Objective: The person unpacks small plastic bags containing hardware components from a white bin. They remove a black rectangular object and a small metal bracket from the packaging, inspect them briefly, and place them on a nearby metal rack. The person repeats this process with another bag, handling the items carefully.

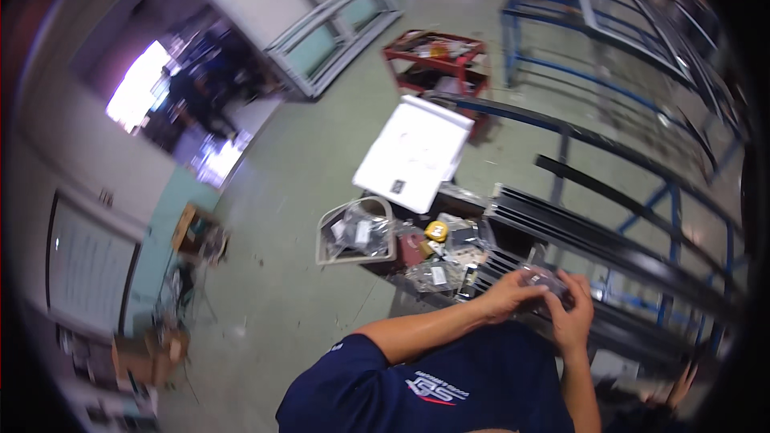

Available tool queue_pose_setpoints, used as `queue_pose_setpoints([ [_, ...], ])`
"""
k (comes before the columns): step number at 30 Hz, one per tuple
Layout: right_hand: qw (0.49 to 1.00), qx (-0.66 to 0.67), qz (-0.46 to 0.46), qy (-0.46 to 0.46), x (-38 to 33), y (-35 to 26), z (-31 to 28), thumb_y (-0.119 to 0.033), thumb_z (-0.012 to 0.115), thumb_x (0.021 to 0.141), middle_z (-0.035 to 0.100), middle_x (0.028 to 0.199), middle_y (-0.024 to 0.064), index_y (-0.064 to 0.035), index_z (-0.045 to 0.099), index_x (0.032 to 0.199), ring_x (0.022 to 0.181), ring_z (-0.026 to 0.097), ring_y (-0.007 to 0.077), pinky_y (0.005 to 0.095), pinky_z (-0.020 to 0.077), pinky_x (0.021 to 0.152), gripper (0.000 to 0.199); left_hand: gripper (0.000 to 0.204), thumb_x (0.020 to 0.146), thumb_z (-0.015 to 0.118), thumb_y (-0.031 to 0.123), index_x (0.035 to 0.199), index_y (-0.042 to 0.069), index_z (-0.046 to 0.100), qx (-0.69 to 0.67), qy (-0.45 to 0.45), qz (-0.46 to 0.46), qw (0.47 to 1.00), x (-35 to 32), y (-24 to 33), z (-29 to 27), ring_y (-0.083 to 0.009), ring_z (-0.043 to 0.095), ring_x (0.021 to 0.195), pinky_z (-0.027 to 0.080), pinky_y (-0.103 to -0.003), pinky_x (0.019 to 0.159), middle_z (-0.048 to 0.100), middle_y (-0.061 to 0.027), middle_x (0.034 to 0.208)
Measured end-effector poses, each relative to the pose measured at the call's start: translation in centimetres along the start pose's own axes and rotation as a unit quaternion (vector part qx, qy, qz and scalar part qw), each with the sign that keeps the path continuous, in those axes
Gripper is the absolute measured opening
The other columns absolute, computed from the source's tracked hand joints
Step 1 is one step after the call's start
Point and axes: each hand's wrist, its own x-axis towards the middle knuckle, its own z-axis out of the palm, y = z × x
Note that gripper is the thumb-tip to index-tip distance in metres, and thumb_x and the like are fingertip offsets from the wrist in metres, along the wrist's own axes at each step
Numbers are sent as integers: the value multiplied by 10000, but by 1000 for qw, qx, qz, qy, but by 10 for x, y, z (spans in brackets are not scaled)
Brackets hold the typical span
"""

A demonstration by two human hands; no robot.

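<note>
Both my hands meet in front of my chest, over dark metal profiles. Between them is a small clear plastic bag (545, 279); what it contains is too blurred to tell. My left hand (510, 297) pinches its near left side with closed fingers. My right hand (574, 309) curls round its right side. Just left of my hands, a yellow tape measure (435, 230) lies among several plastic packets, one a clear bag with a white label (438, 275). A pale open bin (395, 250) holding more bagged parts sits farther left.
Long black profiles (577, 220) rest across a blue metal rack (609, 146) on the right. A white printed sheet (413, 148) stands beyond the packets, before a red cart (465, 72). Cardboard boxes (148, 359) line the left wall. Another person's hand (683, 385) shows at lower right.
</note>
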Motion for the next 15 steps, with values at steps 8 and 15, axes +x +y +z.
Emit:
queue_pose_setpoints([
  [8,1000,21,-8,18,1,31,-5,-66,624,1029,638,1105,52,40,679,1180,1039,594,138,271,476,909,192,349,1001,731,205,1309,86,615,2,-17,36,999,10,-10,1,-108,654,1053,537,-277,948,676,-10,1153],
  [15,995,99,-5,21,3,31,-7,-21,668,995,656,1080,45,9,673,1064,1012,600,113,258,473,929,75,311,1003,732,238,1266,114,624,-30,19,2,999,4,-7,-9,-76,647,981,549,-256,800,674,22,1100],
])
